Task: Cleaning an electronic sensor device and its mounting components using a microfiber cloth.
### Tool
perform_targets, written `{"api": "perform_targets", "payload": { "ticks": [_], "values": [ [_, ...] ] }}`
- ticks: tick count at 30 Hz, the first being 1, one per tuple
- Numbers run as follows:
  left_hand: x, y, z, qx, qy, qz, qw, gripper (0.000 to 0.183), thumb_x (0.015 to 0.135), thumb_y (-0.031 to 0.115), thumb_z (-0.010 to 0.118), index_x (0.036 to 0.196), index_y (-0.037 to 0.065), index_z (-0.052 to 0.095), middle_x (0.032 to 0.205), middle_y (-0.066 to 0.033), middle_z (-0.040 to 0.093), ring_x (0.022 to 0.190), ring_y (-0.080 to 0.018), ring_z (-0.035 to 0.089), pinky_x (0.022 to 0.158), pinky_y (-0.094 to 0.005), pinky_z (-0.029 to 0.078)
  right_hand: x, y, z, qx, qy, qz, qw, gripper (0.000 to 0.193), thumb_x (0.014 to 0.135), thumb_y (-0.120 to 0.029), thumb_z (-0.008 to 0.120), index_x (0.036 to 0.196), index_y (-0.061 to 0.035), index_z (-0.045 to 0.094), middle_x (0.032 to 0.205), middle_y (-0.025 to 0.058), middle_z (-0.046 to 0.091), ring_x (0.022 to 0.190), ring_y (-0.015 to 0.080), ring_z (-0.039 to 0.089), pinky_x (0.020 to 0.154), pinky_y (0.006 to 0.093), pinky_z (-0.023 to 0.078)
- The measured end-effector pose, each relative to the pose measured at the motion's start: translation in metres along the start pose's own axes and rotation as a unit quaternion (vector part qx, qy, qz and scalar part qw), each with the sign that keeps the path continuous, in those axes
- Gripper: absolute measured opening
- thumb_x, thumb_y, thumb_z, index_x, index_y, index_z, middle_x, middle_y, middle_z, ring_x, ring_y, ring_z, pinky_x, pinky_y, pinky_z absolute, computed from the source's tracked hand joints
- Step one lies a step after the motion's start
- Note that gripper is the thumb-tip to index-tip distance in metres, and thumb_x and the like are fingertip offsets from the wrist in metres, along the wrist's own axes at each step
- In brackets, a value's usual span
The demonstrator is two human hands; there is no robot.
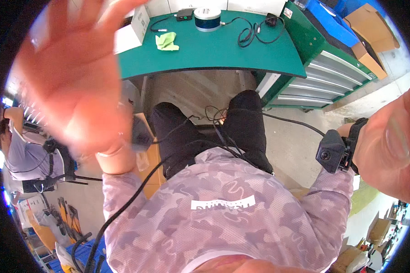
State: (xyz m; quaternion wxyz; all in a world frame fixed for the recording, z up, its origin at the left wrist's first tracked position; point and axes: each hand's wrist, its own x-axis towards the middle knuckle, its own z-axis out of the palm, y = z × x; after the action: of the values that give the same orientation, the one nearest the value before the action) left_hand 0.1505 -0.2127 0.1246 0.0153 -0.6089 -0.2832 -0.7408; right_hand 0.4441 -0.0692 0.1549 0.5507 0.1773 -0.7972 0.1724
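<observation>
My left hand (pixel 79 82) is raised close to the camera on the left, palm showing and fingers spread, with nothing in it. It is slightly blurred and its fingertips run out of the picture at the top. A dark box-shaped device (pixel 142 133) sits at my left wrist. My right hand (pixel 387 145) is held up at the far right rim, very near the camera. Its fingers are mostly cut off, so I cannot tell whether it holds anything. A small black camera (pixel 330 152) is strapped to the right wrist, with a black cable running from it.
Ahead stands a green-topped table (pixel 205 57) bearing a silver and dark blue cylinder (pixel 207 20), coiled cable (pixel 247 38), a light green cloth (pixel 167 42) and a white box (pixel 133 29). A drawer cabinet (pixel 321 79) adjoins it, holding an open cardboard box (pixel 371 27). Another person (pixel 36 154) is at left.
</observation>
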Motion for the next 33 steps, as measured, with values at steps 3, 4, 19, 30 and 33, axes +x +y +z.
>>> {"api": "perform_targets", "payload": {
  "ticks": [3, 4, 19, 30, 33],
  "values": [
    [-0.004, 0.013, -0.001, 0.014, 0.016, -0.003, 1.0, 0.048, 0.086, 0.006, 0.062, 0.13, 0.004, 0.042, 0.12, -0.0123, 0.054, 0.106, -0.021, 0.057, 0.089, -0.0334, 0.046, 0.006, -0.002, 0.001, 0.011, -0.012, 0.005, 1.0, 0.06, 0.088, -0.046, 0.05, 0.116, 0.007, 0.052, 0.113, 0.0243, 0.058, 0.104, 0.0306, 0.059, 0.093, 0.0408, 0.043],
    [-0.006, 0.015, 0.0, 0.015, 0.018, -0.005, 1.0, 0.048, 0.086, 0.006, 0.062, 0.13, 0.004, 0.042, 0.121, -0.0125, 0.054, 0.106, -0.0212, 0.057, 0.089, -0.0336, 0.046, 0.007, -0.003, 0.0, 0.011, -0.014, 0.008, 1.0, 0.06, 0.088, -0.045, 0.05, 0.116, 0.007, 0.052, 0.113, 0.0243, 0.058, 0.104, 0.0306, 0.059, 0.093, 0.0407, 0.043],
    [-0.005, 0.029, 0.006, 0.035, -0.013, 0.012, 0.999, 0.046, 0.087, 0.009, 0.059, 0.13, 0.004, 0.042, 0.122, -0.0148, 0.053, 0.107, -0.0236, 0.057, 0.09, -0.0363, 0.046, 0.006, -0.003, -0.001, -0.021, 0.011, 0.018, 1.0, 0.056, 0.089, -0.042, 0.05, 0.115, 0.0075, 0.053, 0.113, 0.0238, 0.059, 0.104, 0.0299, 0.058, 0.093, 0.0399, 0.043],
    [-0.002, 0.043, 0.004, 0.056, -0.026, 0.034, 0.997, 0.045, 0.088, 0.011, 0.058, 0.13, 0.004, 0.043, 0.122, -0.0164, 0.052, 0.108, -0.0254, 0.056, 0.09, -0.0382, 0.046, 0.013, 0.001, 0.001, -0.038, 0.023, 0.012, 0.999, 0.054, 0.089, -0.039, 0.05, 0.115, 0.0078, 0.053, 0.113, 0.0235, 0.059, 0.104, 0.0293, 0.058, 0.093, 0.0393, 0.043],
    [-0.002, 0.045, 0.003, 0.063, -0.03, 0.04, 0.997, 0.045, 0.088, 0.011, 0.057, 0.13, 0.004, 0.043, 0.123, -0.0169, 0.052, 0.108, -0.0259, 0.056, 0.09, -0.0387, 0.046, 0.014, 0.003, 0.002, -0.042, 0.027, 0.012, 0.999, 0.053, 0.089, -0.038, 0.049, 0.115, 0.0079, 0.053, 0.113, 0.0234, 0.059, 0.104, 0.0292, 0.058, 0.093, 0.0391, 0.043]
  ]
}}
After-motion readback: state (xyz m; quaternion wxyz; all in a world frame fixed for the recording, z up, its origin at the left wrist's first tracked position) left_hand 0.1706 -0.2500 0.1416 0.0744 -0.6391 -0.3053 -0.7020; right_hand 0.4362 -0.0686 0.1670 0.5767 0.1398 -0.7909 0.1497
